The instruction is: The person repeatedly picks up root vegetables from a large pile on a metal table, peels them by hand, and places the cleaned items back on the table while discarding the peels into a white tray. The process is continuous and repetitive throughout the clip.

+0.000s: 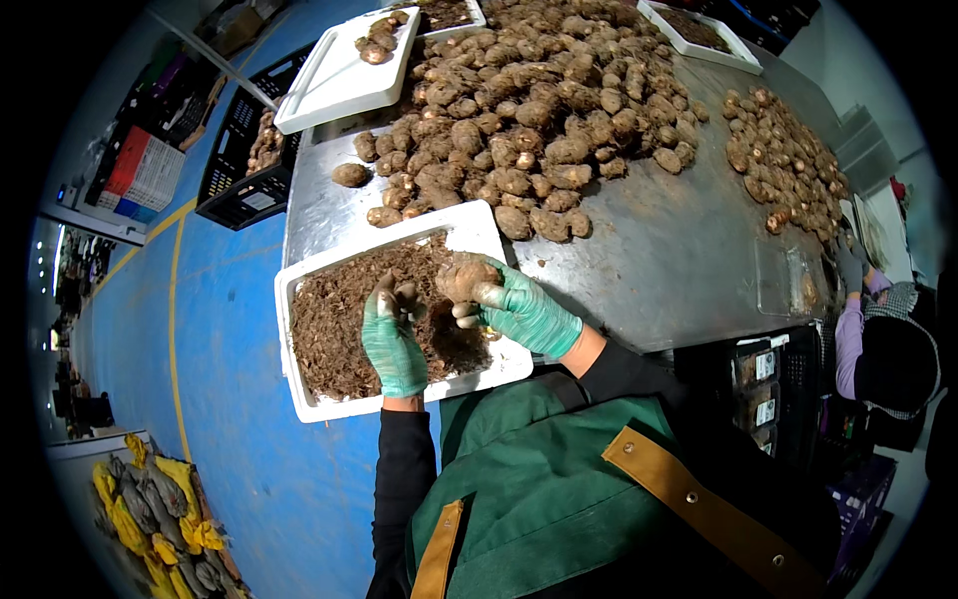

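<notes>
In my right hand, gloved in green with soiled pale fingertips, I grip a brown, rough-skinned taro corm. It is held above the right part of a white foam tray. Brown fibrous debris, like shed skin and root hairs, covers much of the tray floor. My left hand wears a matching glove and hovers over the debris, left of the corm and apart from it. Its fingers are loosely curled and spread, with no object visible between them. A large heap of hairy taro corms lies just beyond the tray.
The metal table also carries a smaller corm pile at right and foam trays, one upturned, at the back. A black crate stands left on the blue floor. At far right a co-worker is at the table.
</notes>
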The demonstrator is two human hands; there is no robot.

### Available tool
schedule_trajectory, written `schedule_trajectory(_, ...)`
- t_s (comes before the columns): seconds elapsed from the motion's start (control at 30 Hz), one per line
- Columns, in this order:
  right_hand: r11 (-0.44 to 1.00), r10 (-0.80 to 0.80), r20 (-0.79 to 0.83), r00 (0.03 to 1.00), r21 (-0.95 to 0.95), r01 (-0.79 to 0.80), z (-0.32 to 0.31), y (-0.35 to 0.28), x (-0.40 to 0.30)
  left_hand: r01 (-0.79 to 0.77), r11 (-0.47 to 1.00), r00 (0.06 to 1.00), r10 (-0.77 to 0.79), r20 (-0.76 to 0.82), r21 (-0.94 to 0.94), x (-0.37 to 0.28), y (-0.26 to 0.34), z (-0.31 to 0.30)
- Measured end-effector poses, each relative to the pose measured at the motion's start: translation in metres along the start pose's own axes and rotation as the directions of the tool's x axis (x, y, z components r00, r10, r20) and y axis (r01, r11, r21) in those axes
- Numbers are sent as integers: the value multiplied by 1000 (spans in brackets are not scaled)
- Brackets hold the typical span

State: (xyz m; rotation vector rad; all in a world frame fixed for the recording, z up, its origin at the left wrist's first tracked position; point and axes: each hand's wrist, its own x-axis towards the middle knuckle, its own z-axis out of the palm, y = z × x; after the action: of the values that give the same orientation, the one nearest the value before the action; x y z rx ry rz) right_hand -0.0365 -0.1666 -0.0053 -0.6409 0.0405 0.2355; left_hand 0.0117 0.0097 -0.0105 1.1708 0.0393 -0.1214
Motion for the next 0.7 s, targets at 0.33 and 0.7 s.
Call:
schedule_trajectory(0.33,839,-164,0,986,-526,140,-3,-15,-20,-253,863,953,145,265,437,-14,8,50)
schedule_trajectory(0.7,755,-319,-14,948,-608,246,-44,-34,-69,-350,776,844,17,536,525,-31,-19,106)
